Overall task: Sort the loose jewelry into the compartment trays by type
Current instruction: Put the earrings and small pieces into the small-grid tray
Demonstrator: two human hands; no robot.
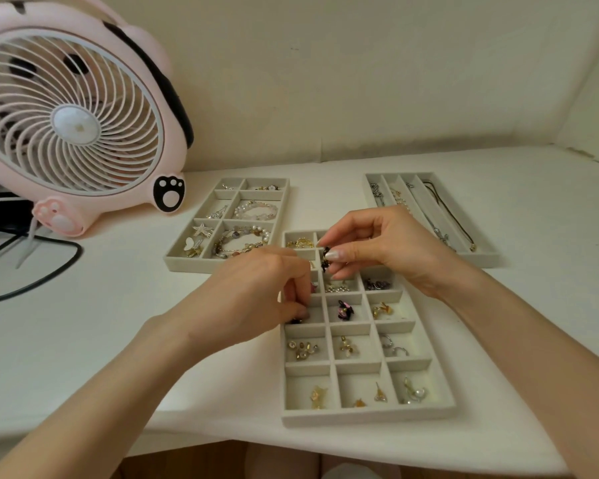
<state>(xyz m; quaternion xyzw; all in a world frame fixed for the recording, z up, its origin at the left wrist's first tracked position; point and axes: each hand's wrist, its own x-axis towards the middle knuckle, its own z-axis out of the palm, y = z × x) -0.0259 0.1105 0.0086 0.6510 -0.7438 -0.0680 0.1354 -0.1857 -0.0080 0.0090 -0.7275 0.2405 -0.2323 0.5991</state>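
Note:
A grey earring tray [367, 414] with many small compartments lies in front of me and holds several pairs of earrings. My right hand [381, 247] pinches a small black earring [325, 259] above the tray's upper part. My left hand [256, 288] reaches into a left-column compartment, its fingertips curled on a small dark piece [295, 320]. A black and pink earring [344, 310] lies in the middle column. Behind on the left, a bracelet tray [187, 264] holds beaded bracelets and brooches. A necklace tray [484, 257] with long slots lies at the back right.
A large pink desk fan [73, 122] stands at the back left, with a black cable [32, 285] looping on the white table. The wall runs close behind the trays. The table's front edge passes just below the earring tray.

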